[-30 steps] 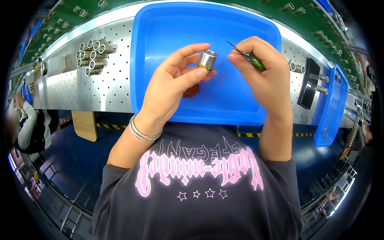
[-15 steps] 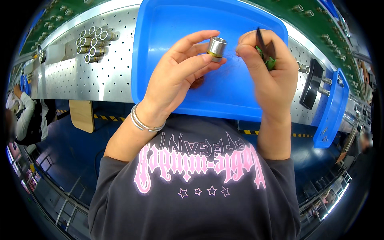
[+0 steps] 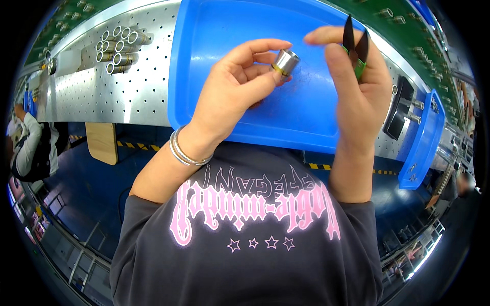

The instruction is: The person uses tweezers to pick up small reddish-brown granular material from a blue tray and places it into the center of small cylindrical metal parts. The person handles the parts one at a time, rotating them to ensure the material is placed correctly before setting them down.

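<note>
Over the blue tray (image 3: 306,117), my left hand (image 3: 224,94) pinches a short shiny metal cylinder (image 3: 288,61) between thumb and fingers. The cylinder tilts, its open end facing up, and a yellowish band circles its lower part. To its right, my right hand (image 3: 361,102) keeps a pair of small snips (image 3: 349,40) in its grip, dark blades spread and pointing up, part of a green handle showing. My right thumb and forefinger stand apart with nothing visible between them; the forefinger is blurred. Fine reddish strands lie on the tray floor, partly hidden by my left hand.
Several similar cylinders (image 3: 118,46) stand grouped on the perforated metal table (image 3: 153,97) at left. To the right are a black flat object (image 3: 398,109), a few loose cylinders and a narrow blue tray (image 3: 423,148). Another person (image 3: 35,150) is at far left.
My right hand has moved right, away from the cylinder, and its thumb and forefinger have parted. The cylinder has shifted slightly right and tilted more in my left hand.
</note>
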Demonstrator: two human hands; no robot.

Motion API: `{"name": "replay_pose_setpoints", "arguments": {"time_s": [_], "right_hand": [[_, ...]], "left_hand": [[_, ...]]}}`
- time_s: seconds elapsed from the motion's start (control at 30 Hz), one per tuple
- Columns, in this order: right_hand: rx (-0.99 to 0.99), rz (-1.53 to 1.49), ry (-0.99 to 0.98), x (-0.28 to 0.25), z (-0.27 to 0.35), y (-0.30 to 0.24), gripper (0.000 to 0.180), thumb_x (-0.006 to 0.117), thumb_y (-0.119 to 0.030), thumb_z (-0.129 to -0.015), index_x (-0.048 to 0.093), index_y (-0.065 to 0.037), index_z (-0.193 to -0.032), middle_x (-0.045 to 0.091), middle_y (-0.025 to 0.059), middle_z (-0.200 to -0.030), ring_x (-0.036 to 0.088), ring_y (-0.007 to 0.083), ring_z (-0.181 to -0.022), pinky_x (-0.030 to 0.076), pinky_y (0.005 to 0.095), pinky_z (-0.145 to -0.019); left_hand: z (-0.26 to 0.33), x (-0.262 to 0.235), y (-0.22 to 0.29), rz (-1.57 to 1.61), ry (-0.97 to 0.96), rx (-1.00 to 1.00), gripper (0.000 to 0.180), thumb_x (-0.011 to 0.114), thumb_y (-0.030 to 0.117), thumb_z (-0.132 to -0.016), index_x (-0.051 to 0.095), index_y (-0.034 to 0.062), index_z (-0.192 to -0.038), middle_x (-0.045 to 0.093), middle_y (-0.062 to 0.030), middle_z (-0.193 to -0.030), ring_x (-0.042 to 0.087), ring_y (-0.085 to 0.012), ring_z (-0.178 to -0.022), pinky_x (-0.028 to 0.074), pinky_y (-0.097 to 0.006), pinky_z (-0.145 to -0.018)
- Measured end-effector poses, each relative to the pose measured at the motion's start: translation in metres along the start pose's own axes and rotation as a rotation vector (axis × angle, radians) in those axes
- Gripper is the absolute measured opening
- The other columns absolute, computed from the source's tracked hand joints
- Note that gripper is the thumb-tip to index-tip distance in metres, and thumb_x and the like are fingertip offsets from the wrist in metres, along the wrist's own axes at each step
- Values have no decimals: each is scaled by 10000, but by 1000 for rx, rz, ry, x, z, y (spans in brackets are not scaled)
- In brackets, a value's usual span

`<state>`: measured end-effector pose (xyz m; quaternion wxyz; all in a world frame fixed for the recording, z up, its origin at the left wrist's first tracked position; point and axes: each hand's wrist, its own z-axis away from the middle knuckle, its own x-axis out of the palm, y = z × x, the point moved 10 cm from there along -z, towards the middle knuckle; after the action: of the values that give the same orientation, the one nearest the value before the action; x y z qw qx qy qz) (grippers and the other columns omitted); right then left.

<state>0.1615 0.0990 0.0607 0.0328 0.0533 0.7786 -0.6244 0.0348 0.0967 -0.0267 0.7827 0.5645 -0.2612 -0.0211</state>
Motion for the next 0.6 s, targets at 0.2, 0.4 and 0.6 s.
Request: {"name": "replay_pose_setpoints", "arguments": {"time_s": [0.2, 0.4, 0.6], "right_hand": [[-107, 261, -20, -1, 4, -2, 162, 669, -128, -815, 635, -31, -941, 647, 52, -831, 572, 105, -643, 437, 211, -574], [-168, 522, 5, 5, 12, 8, 138, 699, -142, -753, 669, -50, -852, 661, 80, -755, 624, 219, -646, 460, 281, -568], [-145, 522, 11, 3, 10, 11, 101, 694, -131, -756, 673, -54, -818, 649, 77, -715, 603, 205, -595, 439, 275, -524]], "left_hand": [[-3, -7, 1, 196, 65, 23, 402, 536, 102, -896, 450, 26, -1281, 575, -94, -1102, 579, -165, -1000, 463, -282, -893], [-3, -9, 4, 190, 74, 52, 419, 555, 127, -898, 440, 33, -1290, 572, -100, -1120, 568, -155, -1030, 461, -286, -912], [-4, -10, 9, 180, 92, 105, 415, 602, 105, -871, 466, 8, -1250, 575, -129, -1082, 585, -185, -973, 476, -298, -881]]}}
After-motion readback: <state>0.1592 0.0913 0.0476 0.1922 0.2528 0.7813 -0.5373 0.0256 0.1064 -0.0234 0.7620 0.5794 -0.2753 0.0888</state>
